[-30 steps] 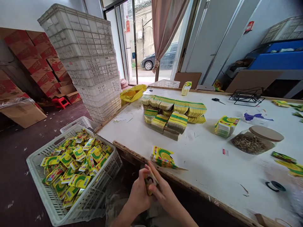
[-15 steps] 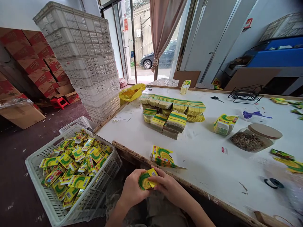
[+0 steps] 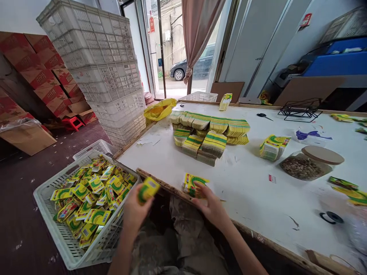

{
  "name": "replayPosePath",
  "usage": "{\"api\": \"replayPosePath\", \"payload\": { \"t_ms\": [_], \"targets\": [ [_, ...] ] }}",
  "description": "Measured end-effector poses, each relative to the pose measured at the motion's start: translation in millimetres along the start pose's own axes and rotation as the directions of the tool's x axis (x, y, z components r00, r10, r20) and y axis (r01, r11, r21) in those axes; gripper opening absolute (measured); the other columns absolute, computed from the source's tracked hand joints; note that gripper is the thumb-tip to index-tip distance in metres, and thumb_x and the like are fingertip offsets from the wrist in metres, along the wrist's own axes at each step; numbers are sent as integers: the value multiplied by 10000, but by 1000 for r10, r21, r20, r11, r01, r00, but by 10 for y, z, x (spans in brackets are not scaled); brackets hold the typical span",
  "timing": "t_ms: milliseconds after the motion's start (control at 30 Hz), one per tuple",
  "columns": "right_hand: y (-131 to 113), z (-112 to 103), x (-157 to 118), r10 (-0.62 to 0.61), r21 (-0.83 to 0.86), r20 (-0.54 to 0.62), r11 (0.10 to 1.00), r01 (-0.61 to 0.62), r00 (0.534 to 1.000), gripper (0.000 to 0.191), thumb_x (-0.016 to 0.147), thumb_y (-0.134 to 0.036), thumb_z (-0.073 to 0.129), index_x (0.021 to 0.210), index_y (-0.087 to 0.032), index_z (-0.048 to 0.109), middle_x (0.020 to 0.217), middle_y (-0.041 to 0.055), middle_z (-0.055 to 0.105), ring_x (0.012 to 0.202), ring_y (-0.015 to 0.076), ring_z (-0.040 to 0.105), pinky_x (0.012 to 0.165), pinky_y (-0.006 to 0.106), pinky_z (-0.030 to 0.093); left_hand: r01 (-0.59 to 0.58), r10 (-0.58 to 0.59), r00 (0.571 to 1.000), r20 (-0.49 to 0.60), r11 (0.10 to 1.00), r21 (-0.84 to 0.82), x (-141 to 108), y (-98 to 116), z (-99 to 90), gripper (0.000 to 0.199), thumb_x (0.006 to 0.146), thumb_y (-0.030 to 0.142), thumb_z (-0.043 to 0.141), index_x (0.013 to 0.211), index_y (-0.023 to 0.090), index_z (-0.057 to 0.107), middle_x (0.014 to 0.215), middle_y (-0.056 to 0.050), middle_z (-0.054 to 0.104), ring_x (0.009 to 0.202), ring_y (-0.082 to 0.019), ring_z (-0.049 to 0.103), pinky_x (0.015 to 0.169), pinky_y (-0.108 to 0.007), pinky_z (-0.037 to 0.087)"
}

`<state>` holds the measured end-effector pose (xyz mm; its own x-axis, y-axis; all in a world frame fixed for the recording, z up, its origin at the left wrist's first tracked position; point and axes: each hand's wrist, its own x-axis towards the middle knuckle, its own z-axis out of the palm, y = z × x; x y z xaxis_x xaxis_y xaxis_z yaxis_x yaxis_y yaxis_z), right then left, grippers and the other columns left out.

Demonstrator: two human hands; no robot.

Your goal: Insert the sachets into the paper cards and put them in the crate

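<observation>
A folded yellow-green packet (image 3: 148, 188) is gripped in my left hand (image 3: 135, 209), slightly blurred, between the crate and the table edge. My right hand (image 3: 210, 206) reaches over the table's front edge, its fingers on a small pile of flat yellow packets (image 3: 191, 183); whether it grips one cannot be made out. Many folded packets (image 3: 96, 184) fill the white plastic crate (image 3: 71, 263) at the left. Behind the pile, rows of stacked yellow-green cards (image 3: 213, 144) stand on the white table (image 3: 160, 162).
Tall stacked crates (image 3: 100, 57) rise at the back left beside a yellow bag (image 3: 160, 109). Rightward on the table are a packet bundle (image 3: 273, 148), a jar (image 3: 304, 167), scissors (image 3: 264, 116), a black wire rack (image 3: 299, 110) and a black spool (image 3: 332, 218).
My hands have parted. The left moved leftward toward the crate with the folded packet; the right let go of it and moved up to the flat packets. The view shifted slightly.
</observation>
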<state>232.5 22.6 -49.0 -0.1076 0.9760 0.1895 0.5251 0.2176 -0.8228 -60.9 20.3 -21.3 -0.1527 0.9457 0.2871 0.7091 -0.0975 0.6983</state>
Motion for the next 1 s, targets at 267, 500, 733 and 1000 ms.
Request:
{"api": "replayPosePath", "payload": {
  "t_ms": [267,500,733,1000],
  "targets": [
    [501,-111,165,76,-450,-138,883,-131,988,314,834,-202,522,1137,-163,591,1032,138,633,982,320,577,869,449,473,27,1,953,-304,996,86,224,-527,-210,755,708,506,696,1321,121,484,1296,-201,556,1242,-382,502,1062,-581,374],
    [531,-63,124,33,-389,-206,914,-113,978,346,817,-198,527,1162,-171,510,1028,133,609,956,301,606,828,435,488,80,101,888,449,927,-366,-294,165,622,537,785,351,680,1296,243,556,1329,-109,575,1228,-281,532,1049,-463,428],
    [570,-52,134,41,-340,-261,931,-131,965,242,791,-259,526,1023,-193,509,975,120,597,884,296,605,740,418,485,200,90,751,654,913,-355,-366,328,548,467,829,439,637,1265,276,601,1325,-96,588,1223,-301,528,1012,-421,448],
    [162,-1,70,141,157,-399,984,-84,906,378,784,-462,665,1002,-216,478,769,10,548,681,208,568,636,341,487,428,103,742,663,689,-585,-391,379,857,601,725,463,762,1240,199,598,1170,-138,660,1070,-276,619,917,-396,500]
  ]
}}
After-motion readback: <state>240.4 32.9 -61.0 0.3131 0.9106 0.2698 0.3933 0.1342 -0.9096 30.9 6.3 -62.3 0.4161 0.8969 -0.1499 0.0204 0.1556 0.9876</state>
